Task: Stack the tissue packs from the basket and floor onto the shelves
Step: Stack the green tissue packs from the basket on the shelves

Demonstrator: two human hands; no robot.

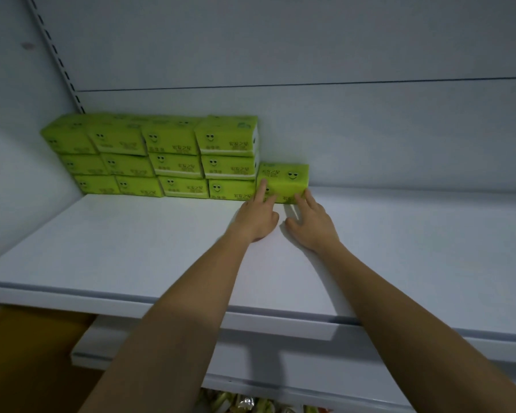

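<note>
**Two bare forearms reach across the shelf to seat one soft green pack**

Head view: both forearms rise from the bottom edge of the frame and cross the front lip of the white shelf (131, 239). The left hand (258, 217) and right hand (312, 225) lie close together just right of centre.

Both meet a single green tissue pack (283, 180). It lies flat on the shelf against the back panel (370, 129), touching the right end of the stacked packs (161, 156). That block stands three high and four wide in the centre left of the frame.

Neither hand is wrapped round the pack. The left index finger is straight and laid against its front left face. The right hand's fingers (306, 195) are spread and relaxed, their tips touching its lower right corner.

Judging by the plastic wrap and the bulging sides of the stacked ones, the pack is light, soft and squashy. It is not fragile, and its film is rather slippery. A flat push on the broad front face should slide it without denting it. To lift one, gripping the two short ends or spanning the top seems best.

Below, at the bottom centre, a lower shelf (280, 368) and some mixed packaged goods (242, 405) show; what those are is too blurred to tell.
</note>
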